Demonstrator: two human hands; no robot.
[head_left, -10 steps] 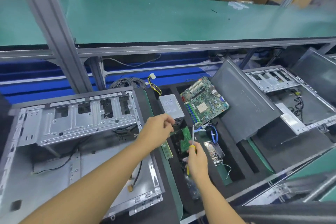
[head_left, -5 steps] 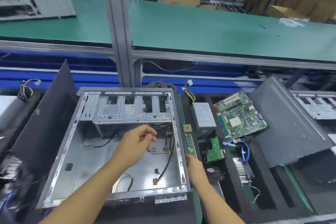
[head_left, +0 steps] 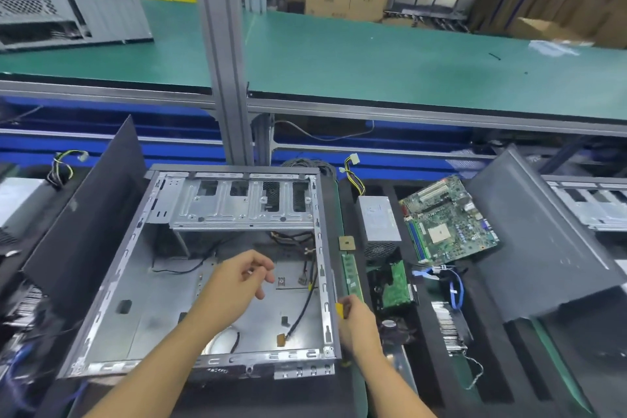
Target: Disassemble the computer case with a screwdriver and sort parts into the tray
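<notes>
In the head view the open computer case [head_left: 152, 309] lies near and left of the black tray [head_left: 420, 349]. The left hand [head_left: 237, 282] hangs over the case floor with its fingers loosely bent. The right hand [head_left: 358, 324] grips the yellow screwdriver [head_left: 339, 310] at the right wall of the case. In the tray lie a power supply [head_left: 378, 217] and a motherboard [head_left: 448, 220].
</notes>
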